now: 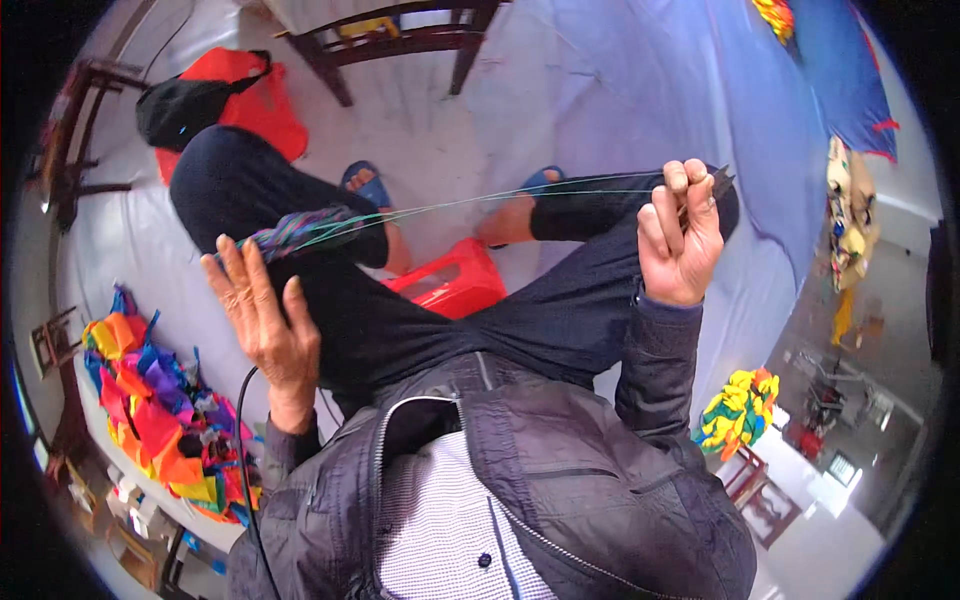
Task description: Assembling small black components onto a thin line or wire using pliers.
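Note:
A bundle of purple, blue and green threads [300, 232] lies across my left thigh near the knee. My left hand [265, 325] is beside it, fingers stretched out and spread, fingertips at the bundle's near end; I cannot tell whether they touch it. From the bundle, thin green threads [450, 204] run taut to the right, above both legs. My right hand [683, 235] is closed on their far end, over my right knee. Dark pointed snips [724, 180] stick out of the same fist, their grip hidden by the fingers.
Between my legs is a red plastic stool [455, 282]. Colourful fabric pieces [160, 410] heap at the left, and a yellow-green bundle [740, 408] lies at the right. A red bag [285, 115], a black bag [190, 112] and a wooden chair [400, 42] are ahead. A black cable [243, 450] hangs by my left arm.

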The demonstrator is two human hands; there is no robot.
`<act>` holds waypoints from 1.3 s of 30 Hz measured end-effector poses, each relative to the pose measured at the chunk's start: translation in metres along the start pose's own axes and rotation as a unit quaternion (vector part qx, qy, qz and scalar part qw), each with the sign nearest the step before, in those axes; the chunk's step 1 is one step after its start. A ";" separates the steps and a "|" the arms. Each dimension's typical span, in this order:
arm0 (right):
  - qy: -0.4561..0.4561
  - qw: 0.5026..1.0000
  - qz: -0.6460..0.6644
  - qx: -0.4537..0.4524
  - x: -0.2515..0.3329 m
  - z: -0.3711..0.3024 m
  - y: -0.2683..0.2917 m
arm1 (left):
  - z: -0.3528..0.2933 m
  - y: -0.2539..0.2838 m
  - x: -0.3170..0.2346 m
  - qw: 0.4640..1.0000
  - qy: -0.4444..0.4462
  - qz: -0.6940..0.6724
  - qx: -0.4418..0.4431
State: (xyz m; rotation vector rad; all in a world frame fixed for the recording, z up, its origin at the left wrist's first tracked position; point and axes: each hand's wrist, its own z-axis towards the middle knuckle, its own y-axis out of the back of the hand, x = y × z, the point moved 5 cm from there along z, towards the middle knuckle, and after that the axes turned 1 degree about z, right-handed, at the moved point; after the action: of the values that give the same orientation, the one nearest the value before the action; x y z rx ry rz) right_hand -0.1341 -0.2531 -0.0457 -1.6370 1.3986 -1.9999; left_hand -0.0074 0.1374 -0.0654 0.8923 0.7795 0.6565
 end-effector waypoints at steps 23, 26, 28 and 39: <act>0.062 0.994 -0.005 -0.093 0.172 -0.091 0.192 | 0.004 0.001 -0.012 0.999 -0.029 0.012 -0.017; 0.075 0.989 -0.015 -0.127 0.185 -0.091 0.201 | 0.001 0.000 -0.008 1.000 -0.022 0.013 -0.015; 0.079 0.986 -0.021 -0.143 0.197 -0.093 0.211 | -0.001 0.001 -0.007 1.000 -0.017 0.014 -0.014; 0.184 0.902 -0.068 -0.386 0.238 -0.158 0.370 | 0.011 0.013 -0.035 0.996 -0.035 -0.038 -0.076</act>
State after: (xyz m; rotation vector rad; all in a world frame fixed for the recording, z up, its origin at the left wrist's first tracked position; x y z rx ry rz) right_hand -0.4981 -0.5241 -0.1587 -1.6903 2.5315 -2.0295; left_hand -0.0198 0.1121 -0.0386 0.7396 0.6878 0.6058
